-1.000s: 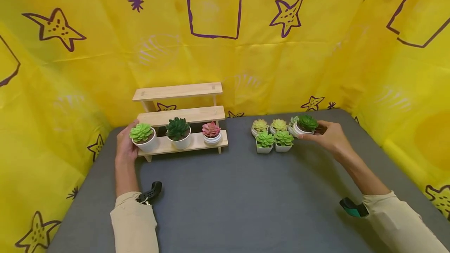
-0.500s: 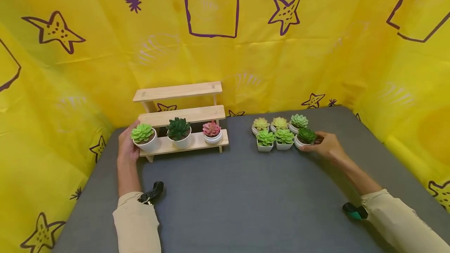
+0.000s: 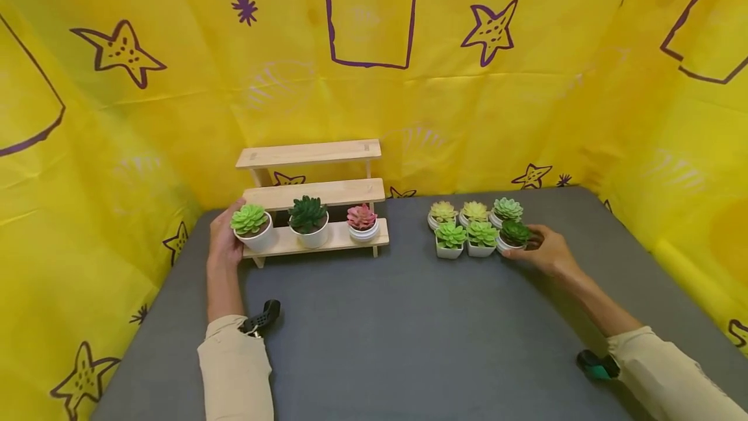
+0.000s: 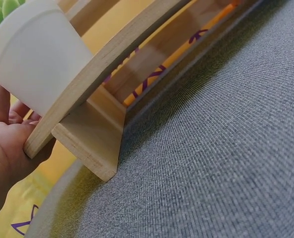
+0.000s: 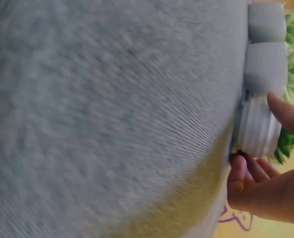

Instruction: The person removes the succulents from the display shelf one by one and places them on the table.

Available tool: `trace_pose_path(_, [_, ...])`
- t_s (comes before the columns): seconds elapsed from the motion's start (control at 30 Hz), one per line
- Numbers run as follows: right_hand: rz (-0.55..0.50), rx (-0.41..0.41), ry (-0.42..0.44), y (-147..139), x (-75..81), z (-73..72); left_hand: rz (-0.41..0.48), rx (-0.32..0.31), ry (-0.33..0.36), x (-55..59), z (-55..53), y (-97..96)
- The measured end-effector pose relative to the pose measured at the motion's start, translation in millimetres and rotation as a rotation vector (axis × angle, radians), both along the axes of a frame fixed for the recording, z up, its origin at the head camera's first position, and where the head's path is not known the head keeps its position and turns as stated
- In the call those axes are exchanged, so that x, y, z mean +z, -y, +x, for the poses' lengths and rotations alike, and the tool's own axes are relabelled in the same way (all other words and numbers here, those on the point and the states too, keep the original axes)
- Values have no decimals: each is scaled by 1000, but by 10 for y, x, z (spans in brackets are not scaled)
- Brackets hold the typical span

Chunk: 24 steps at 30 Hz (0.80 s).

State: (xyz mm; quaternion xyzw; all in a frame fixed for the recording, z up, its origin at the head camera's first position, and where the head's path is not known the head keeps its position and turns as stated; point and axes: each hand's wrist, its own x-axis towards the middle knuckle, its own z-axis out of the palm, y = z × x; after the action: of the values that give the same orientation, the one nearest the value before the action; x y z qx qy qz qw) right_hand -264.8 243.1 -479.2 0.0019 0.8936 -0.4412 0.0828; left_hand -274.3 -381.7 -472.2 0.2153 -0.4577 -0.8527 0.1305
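bright green succulent [image 3: 252, 226] is left unmoved on the lowest shelf of the wooden stand [image 3: 310, 153], whose left end is gripped by the left hand [image 3: 226, 236], forearm stretched forward. to the right, a dark green succulent [image 3: 514, 235], held raised a second ago, is now set on the grey table [image 3: 386, 330], just beside a square white pot [image 3: 481, 251]. it is pinched between thumb and fingers of the right hand [image 3: 549, 251], reached in from the right.

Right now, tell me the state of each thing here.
Wooden stand: upright, bearing three plants
Bottom-shelf plants: all three upright
Left hand: touching the stand's left end
Right hand: gripping ribbed pot
Ribbed pot: held, roughly upright
Other table plants: five, upright
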Motion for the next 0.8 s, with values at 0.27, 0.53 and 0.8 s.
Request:
trace_pose_path(0.27, [38, 25, -86, 4, 278, 139, 2, 17, 13, 7, -8, -16])
trace_pose_path(0.53, [94, -17, -329, 391, 599, 304, -21, 5, -38, 21, -17, -55])
trace_pose_path(0.8, [48, 110, -404, 900, 770, 262, -5, 8, -31, 2, -14, -47])
